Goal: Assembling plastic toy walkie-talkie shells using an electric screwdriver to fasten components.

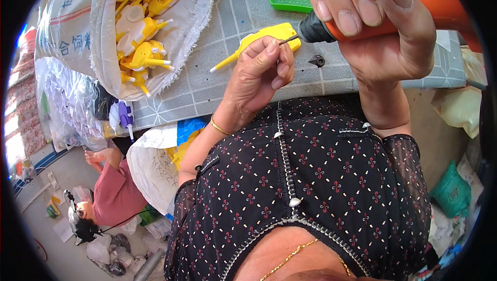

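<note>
At table edge, right hand (383, 22) is wrapped tight round an orange driver (409, 6); left hand (259, 74) pinches something tiny at the bit tip (289, 39), at 10 o'clock from the driver nose. Yellow part (259, 40) lies just behind. Risk: the bit could slip and jab the fingers, or the piece could drop.

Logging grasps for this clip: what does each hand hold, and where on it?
Right hand grips the orange electric screwdriver around its body. Left hand pinches at the bit tip; anything held is too small to tell.
</note>
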Demonstrator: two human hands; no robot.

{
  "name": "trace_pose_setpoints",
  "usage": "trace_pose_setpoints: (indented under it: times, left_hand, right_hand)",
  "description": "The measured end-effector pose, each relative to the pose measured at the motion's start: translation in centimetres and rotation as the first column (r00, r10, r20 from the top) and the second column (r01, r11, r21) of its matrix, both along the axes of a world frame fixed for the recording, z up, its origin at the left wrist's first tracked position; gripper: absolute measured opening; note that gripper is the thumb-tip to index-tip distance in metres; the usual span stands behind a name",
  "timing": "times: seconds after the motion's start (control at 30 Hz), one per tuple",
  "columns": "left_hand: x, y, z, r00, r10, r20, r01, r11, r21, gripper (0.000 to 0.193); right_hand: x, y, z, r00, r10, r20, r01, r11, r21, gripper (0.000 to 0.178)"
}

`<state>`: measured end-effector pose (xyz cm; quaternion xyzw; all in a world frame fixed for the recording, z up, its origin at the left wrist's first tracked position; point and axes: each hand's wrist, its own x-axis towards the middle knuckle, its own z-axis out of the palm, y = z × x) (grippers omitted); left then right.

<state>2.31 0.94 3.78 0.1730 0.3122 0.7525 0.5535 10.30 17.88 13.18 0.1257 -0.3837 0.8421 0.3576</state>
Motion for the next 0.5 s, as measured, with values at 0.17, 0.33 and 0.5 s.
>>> trace_pose_setpoints:
  times: [0.17, 0.33, 0.5]
  left_hand:
    - [0.0, -0.1, -0.2, 1.0, 0.012, 0.014, -0.012, 1.0, -0.016, 0.03]
    - [-0.2, 0.0, -0.5, 0.999, 0.011, 0.051, -0.011, 1.0, -0.007, 0.028]
    - [-0.3, 0.0, -0.9, 0.998, 0.005, 0.064, -0.007, 1.0, 0.022, 0.025]
  right_hand:
    - [0.8, -1.8, 3.2, 0.92, -0.171, 0.354, 0.176, 0.984, 0.018, 0.028]
    - [0.9, -1.7, 3.2, 0.916, -0.179, 0.359, 0.187, 0.982, 0.015, 0.028]
    - [0.6, -1.4, 2.7, 0.936, -0.134, 0.324, 0.143, 0.99, -0.003, 0.028]
